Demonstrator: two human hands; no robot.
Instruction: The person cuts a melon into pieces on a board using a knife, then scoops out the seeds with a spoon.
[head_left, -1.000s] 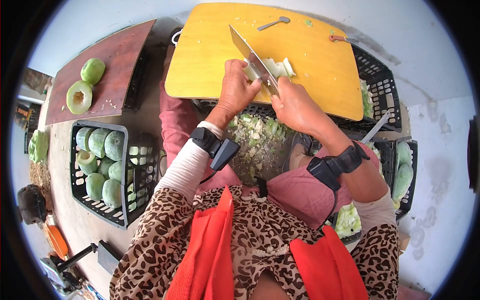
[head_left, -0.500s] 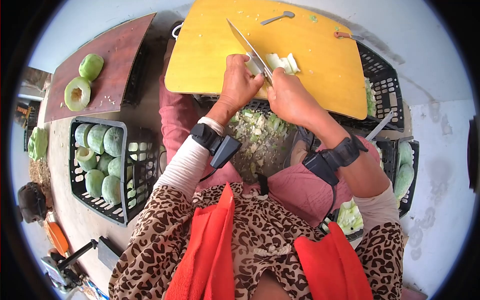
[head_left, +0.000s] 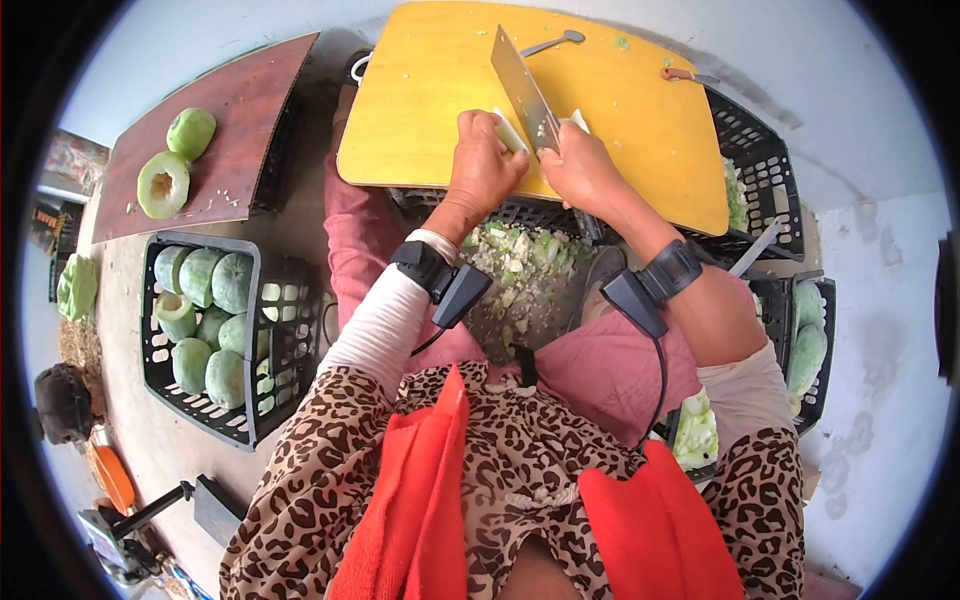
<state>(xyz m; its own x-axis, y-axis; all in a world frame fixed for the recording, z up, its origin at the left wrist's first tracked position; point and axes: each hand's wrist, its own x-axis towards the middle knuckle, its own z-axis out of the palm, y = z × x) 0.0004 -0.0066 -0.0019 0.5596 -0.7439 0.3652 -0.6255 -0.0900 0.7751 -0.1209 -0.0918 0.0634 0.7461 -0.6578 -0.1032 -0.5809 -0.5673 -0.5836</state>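
Observation:
My right hand point(head_left: 582, 172) is closed around a cleaver point(head_left: 522, 85); its dark handle sticks out below the fist and its broad blade points up and away over the yellow board point(head_left: 420, 100). Left of the blade, my left hand point(head_left: 482, 165) grips a pale peeled melon piece point(head_left: 511, 132), partly hidden by the fingers. Another white melon piece point(head_left: 580, 120) shows just beyond my right knuckles, mostly covered by the hand and blade. A spoon point(head_left: 553, 43) and a small red-handled knife point(head_left: 690, 76) lie on the board.
Two hollowed green melons point(head_left: 164, 186) stand on a reddish-brown board point(head_left: 225, 120) at left. Below it, a black crate point(head_left: 250, 340) holds several melons. Scraps and seeds point(head_left: 520, 255) lie beneath the yellow board. More black crates point(head_left: 775, 165) stand at right.
The cleaver has swung more upright and shifted right, away from the left hand's melon piece, its flat side now showing. My right wrist has turned; the left hand keeps its grip.

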